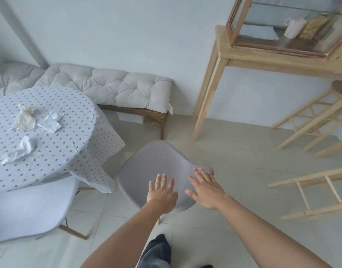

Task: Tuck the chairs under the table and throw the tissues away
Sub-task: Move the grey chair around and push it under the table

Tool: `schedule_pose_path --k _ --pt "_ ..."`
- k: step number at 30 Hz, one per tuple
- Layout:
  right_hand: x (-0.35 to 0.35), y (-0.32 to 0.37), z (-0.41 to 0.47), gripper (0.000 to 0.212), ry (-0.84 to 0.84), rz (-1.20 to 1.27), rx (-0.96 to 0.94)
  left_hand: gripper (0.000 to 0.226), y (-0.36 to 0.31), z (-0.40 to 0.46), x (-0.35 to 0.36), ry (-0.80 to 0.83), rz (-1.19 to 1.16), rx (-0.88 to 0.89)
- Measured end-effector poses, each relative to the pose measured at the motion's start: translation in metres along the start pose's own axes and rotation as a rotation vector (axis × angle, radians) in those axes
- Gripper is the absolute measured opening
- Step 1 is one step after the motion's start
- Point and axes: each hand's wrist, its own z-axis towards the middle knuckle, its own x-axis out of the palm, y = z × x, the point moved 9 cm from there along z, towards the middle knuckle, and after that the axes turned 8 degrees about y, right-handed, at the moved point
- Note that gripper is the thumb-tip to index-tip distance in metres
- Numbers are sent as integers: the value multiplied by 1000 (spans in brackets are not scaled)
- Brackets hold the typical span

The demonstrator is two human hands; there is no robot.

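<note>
Both hands, left hand (162, 192) and right hand (205, 188), hover spread-fingered over the grey chair (158, 171), gripping nothing. Tissues (50, 122) lie on the table (69, 144) to their left.

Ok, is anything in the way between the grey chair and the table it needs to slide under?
Nothing solid visible. The grey chair stands on bare floor beside the table, both hands open over it. Only the hanging tablecloth corner drapes toward its seat. The white chair sits further left, off the path.
</note>
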Motion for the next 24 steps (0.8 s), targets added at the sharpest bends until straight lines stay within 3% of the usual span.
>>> schedule_pose_path --k 6,16,24 --pt "20 -28 27 75 85 -110 -192 65 -24 10 23 40 -105 -132" --pt "17 -45 23 64 49 -366 -644 62 -81 -29 37 -102 -484 -432" --pt "9 -52 36 53 113 -371 -771 66 -111 -21 28 -250 -302 -494"
